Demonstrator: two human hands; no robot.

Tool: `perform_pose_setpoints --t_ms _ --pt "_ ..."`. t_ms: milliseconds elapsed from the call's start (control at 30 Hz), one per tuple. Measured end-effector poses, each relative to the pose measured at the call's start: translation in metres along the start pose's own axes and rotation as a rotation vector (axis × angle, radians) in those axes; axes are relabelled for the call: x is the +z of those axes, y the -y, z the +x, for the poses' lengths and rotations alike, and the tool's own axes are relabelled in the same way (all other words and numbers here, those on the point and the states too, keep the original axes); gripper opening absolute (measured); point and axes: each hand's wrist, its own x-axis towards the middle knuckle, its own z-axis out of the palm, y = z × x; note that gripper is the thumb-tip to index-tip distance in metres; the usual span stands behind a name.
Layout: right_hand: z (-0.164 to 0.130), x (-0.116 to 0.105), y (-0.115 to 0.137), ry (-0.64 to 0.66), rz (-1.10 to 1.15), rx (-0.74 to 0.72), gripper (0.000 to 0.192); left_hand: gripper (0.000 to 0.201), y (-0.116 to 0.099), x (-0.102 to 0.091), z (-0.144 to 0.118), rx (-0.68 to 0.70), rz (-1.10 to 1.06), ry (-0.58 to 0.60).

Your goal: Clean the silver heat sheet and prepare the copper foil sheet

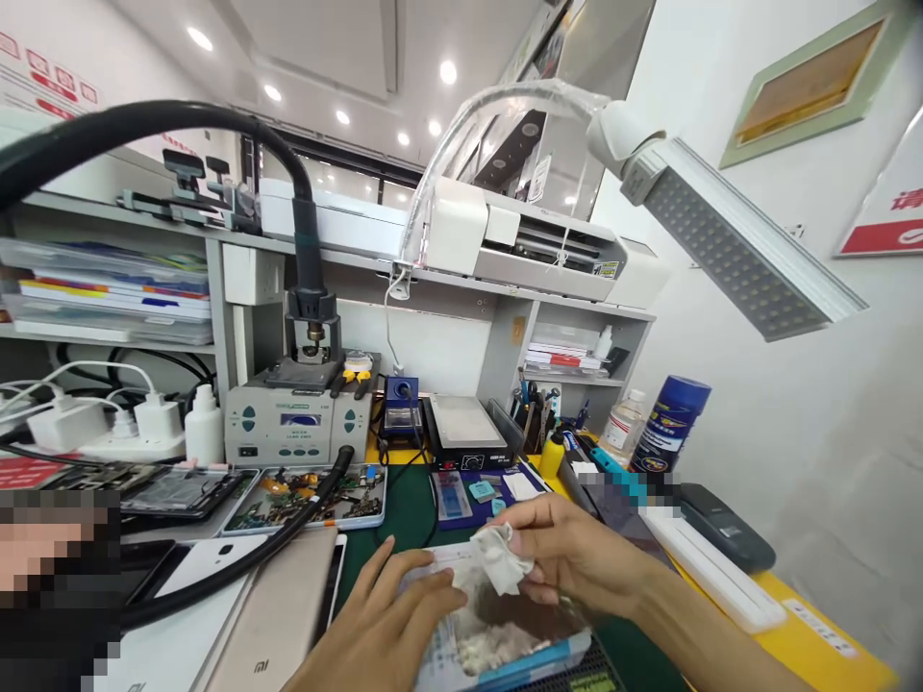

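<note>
In the head view, your right hand (577,553) pinches a crumpled white wipe (499,560) between thumb and fingers, at 12 o'clock over the flat device (497,634) on the green mat (411,519). Your left hand (389,630) lies spread and flat on that device at 9 o'clock of the wipe, holding nothing. Judging by the cloudy smears on the surface, wiping looks only partly done; 2 phones (274,615) lie at 9 o'clock.

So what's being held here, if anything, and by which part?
The right hand pinches a crumpled white wipe by its upper edge. The left hand holds nothing; it lies flat on the phone beneath.
</note>
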Motion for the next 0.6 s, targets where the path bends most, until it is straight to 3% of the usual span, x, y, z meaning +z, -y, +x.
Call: perform_pose_setpoints --t_ms 100,200,300,367,467,600 --pt "0.005 -0.003 -0.001 0.061 0.162 0.041 0.029 0.051 -0.002 -0.008 0.005 -0.097 -0.120 -0.054" --pt "0.013 -0.002 0.002 0.124 0.260 0.061 0.025 0.032 -0.007 -0.014 0.012 -0.197 -0.212 -0.164" --pt "0.021 -0.001 0.004 0.150 0.293 0.048 0.024 0.019 -0.012 -0.022 0.022 -0.423 -0.408 -0.188" --pt "0.025 0.000 0.002 0.142 0.283 0.032 0.024 0.024 -0.015 -0.026 0.032 -0.570 -0.624 -0.159" --pt "0.027 0.003 -0.003 0.068 0.235 -0.026 0.026 0.032 -0.020 -0.027 0.048 -0.722 -0.894 -0.191" --pt "0.021 0.003 -0.007 -0.144 0.140 -0.165 0.028 0.033 -0.027 -0.024 0.068 -0.918 -0.963 -0.433"
